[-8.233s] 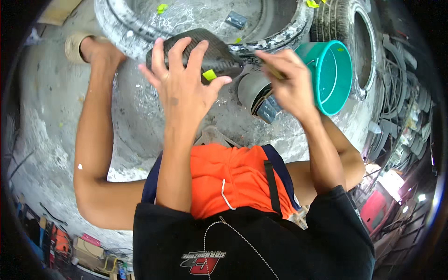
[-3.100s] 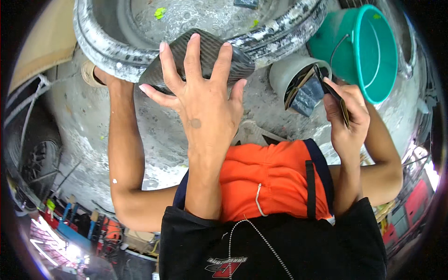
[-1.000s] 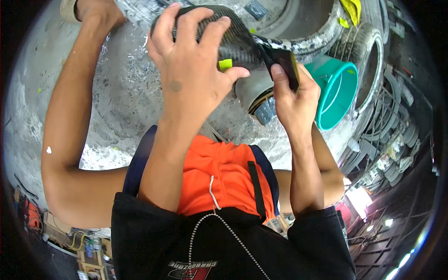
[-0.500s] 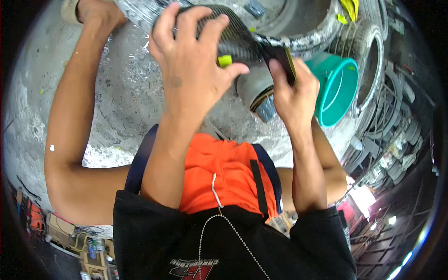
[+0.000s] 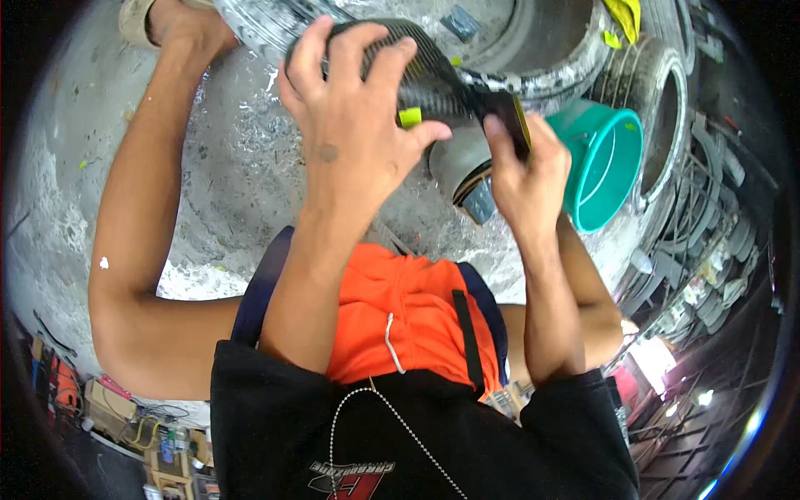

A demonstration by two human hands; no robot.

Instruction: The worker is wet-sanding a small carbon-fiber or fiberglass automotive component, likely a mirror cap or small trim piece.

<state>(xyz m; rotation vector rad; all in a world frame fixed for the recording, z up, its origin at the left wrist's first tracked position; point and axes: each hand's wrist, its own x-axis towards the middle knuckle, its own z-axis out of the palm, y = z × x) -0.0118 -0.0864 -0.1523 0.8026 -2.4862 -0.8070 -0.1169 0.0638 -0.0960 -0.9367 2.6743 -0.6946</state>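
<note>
My left hand (image 5: 350, 142) is spread over a glossy black carbon-fibre weave piece (image 5: 429, 75), fingertips curled onto it, gripping it above my lap. A bright yellow-green tab (image 5: 410, 117) sits on the piece by my thumb. My right hand (image 5: 529, 167) pinches a dark folded sheet with a tan edge (image 5: 504, 112), like sandpaper, held against the right end of the piece. Just behind and below both hands stands a pale cylindrical container (image 5: 450, 158) with dark and tan sheets (image 5: 477, 200) in it, partly hidden by my right hand.
A teal bucket (image 5: 608, 167) stands right of my right hand. Beyond lie a paint-smeared large ring (image 5: 542, 71), a standing tyre (image 5: 625, 67) and yellow cloth (image 5: 625, 21). Grey curved parts (image 5: 692, 242) pile at the right. Tools and boxes (image 5: 117, 404) clutter the lower left. My bent legs flank the work.
My right hand has moved up and left from beside the container to the piece, bringing the dark sheet. In the last second both hands have shifted only slightly.
</note>
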